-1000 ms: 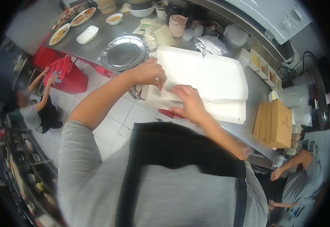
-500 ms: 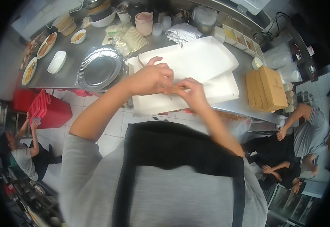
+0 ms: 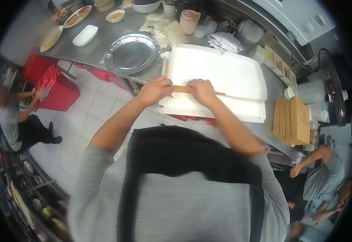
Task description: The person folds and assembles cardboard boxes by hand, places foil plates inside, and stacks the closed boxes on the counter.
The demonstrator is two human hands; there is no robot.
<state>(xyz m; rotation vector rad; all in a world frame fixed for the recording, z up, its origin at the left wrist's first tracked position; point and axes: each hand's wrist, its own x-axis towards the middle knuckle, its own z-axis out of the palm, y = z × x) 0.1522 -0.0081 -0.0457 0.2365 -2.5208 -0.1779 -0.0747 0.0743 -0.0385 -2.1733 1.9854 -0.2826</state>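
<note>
A large white box or tray point(image 3: 212, 66) lies at the front edge of the steel counter, with a long pale flap along its near side. Across it runs a narrow brown strip point(image 3: 179, 88), stretched between my hands. My left hand point(image 3: 156, 91) has its fingers closed on the strip's left end, beside the box's left edge. My right hand point(image 3: 201, 91) is closed on the strip farther right, over the middle of the box. More of the strip shows to the right of that hand.
Left of the box lie silver foil trays point(image 3: 131, 53) and a white dish point(image 3: 85, 35). Brown cardboard boxes point(image 3: 299, 121) stand at the right. A person point(image 3: 26, 117) is by the red bin point(image 3: 61, 90); other people are at lower right.
The view has shifted, so the counter sits farther right. My hands have moved apart and lower onto the box, and the brown strip now shows straight between them.
</note>
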